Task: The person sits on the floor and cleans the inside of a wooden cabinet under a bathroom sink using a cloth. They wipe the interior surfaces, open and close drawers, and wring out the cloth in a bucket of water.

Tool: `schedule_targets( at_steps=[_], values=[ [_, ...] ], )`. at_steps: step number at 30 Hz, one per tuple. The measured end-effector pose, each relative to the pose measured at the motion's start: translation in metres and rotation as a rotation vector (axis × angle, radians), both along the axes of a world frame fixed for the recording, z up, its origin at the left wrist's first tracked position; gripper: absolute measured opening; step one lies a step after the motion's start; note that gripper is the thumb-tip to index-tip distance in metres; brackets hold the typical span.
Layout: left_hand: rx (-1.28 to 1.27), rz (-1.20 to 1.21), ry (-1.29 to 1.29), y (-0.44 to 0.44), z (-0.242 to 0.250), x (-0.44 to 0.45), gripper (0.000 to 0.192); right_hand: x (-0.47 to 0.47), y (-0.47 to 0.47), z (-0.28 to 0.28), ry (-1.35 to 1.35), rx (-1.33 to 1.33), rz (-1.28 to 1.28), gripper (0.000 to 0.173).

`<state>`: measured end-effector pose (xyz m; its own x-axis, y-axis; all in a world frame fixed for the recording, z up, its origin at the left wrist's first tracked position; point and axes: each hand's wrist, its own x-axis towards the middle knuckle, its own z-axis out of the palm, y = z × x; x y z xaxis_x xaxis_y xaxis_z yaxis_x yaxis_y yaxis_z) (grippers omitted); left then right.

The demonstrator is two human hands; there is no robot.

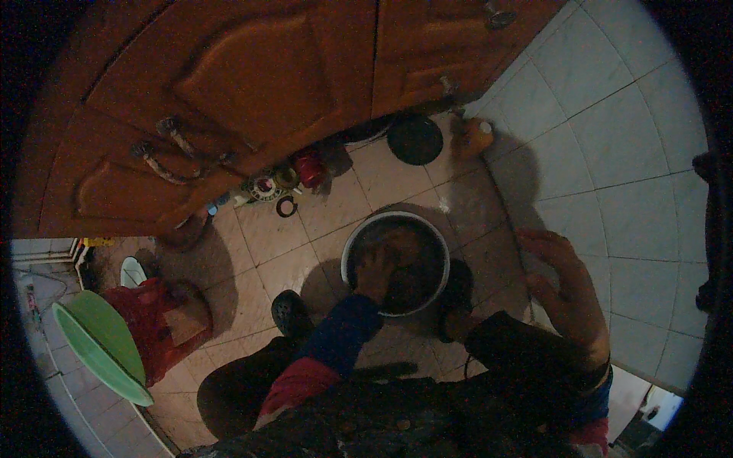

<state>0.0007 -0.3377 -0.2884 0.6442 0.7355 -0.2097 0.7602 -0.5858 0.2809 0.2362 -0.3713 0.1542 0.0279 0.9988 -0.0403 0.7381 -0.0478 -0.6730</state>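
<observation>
A round pot or basin (448, 257) with a pale rim sits on the tiled floor between my feet. My left hand (373, 269), in a blue and red sleeve, reaches down inside it. The inside is dark; a brownish shape lies by my fingers, and I cannot make out whether they grip it. My right hand (561, 286) is raised to the right of the pot, near the tiled wall, with thumb and fingers apart and nothing in it.
Brown wooden cabinets (257, 74) stand ahead. Along their base are a dark round object (415, 140), an orange bottle (475, 137), a red container (309, 169) and a ring-shaped item (286, 206). A green plastic basin (97, 343) tilts at left beside a red object (149, 320). Tiled wall (601, 143) rises right.
</observation>
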Motion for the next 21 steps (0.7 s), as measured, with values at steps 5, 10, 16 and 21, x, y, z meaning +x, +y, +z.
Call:
schedule_targets(
  at_steps=[5, 10, 16, 21],
  values=[
    [0.062, -0.135, -0.618, 0.042, 0.028, 0.020, 0.028, 0.006, -0.003, -0.007, 0.053, -0.057, -0.022, 0.044],
    [-0.681, -0.023, -0.531, 0.070, 0.097, 0.037, 0.017, 0.001, -0.008, -0.002, 0.010, -0.067, -0.026, 0.043],
    [-1.031, 0.084, -0.814, 0.062, 0.139, 0.035, 0.022, -0.005, -0.012, 0.003, -0.013, -0.024, -0.026, 0.043],
    [-0.733, 0.121, -0.719, 0.045, 0.102, 0.021, 0.027, -0.010, -0.013, 0.005, -0.014, -0.016, -0.047, 0.045]
  ],
)
